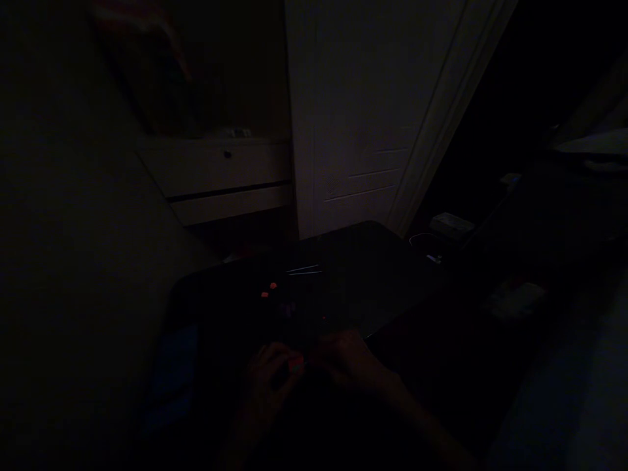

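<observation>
The room was very dark, and much of the scene sank into black. The left hand (269,370) was closed on a small red block (296,363), its fingers and thumb pinching it near the front edge of a dark table (377,268). A greenish patch showed on the lower part of the block. The right hand (346,353) was just beside it, fingers bent toward the block — whether they were pressed together on something could not be told in the gloom, though a faint thin glint lay between them and the block.

Farther back on the table lay 2 small orange pieces (273,286), near each other, and to their right 2 slim metal rods (304,269), their ends slightly spread. A dim purplish item (288,309), too dark to make out, lay nearer the hands, and a tiny red speck (324,318) sat to its right. At the table's left side was a bluish panel (174,373). Beyond stood a drawer unit (226,171) and a pale door (358,118).
</observation>
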Demonstrator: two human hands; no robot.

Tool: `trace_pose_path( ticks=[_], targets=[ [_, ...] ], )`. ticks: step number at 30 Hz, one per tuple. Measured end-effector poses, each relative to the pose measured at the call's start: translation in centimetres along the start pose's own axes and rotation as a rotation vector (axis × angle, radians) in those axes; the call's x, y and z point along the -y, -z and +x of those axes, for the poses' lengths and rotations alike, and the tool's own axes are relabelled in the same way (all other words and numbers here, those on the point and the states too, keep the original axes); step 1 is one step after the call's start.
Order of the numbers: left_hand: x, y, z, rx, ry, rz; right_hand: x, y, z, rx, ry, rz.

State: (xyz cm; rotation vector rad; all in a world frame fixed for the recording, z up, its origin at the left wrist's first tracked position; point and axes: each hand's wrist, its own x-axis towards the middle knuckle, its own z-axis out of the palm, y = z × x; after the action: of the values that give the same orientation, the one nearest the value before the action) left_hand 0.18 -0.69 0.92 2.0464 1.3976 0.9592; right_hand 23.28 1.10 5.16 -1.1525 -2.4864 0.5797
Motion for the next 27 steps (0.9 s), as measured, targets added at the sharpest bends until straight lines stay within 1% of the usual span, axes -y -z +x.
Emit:
trace_pose_path(
  ticks=[6, 10, 12, 15, 18, 21, 27],
  targets=[
    [0.4, -0.1, -0.1, -0.001, 0.004, 0.016, -1.1, -0.1, -0.5, 0.005, -0.016, 0.011],
    [0.7, -0.2, -0.1, -0.006, -0.004, 0.018, -2.0, -0.1, -1.2, -0.019, -0.025, 0.035],
    [0.7, -0.2, -0.2, -0.013, 0.005, 0.008, -2.0, 0.0, -1.2, -0.043, -0.028, 0.086],
    [0.6, -0.2, -0.2, -0.013, 0.015, -0.005, -1.3, -0.1, -0.6, -0.077, -0.014, 0.131],
    [0.3, -0.2, -0.1, -0.008, 0.013, -0.024, -0.4, -0.5, 0.5, -0.080, 0.017, 0.065],
    [-0.1, -0.1, -0.1, -0.005, 0.026, -0.032, 0.0, -0.7, 1.2, -0.056, 0.034, -0.022],
    [-0.1, -0.2, -0.2, -0.001, 0.030, -0.028, -0.4, -0.3, 0.7, -0.034, 0.040, -0.094]
  ],
)
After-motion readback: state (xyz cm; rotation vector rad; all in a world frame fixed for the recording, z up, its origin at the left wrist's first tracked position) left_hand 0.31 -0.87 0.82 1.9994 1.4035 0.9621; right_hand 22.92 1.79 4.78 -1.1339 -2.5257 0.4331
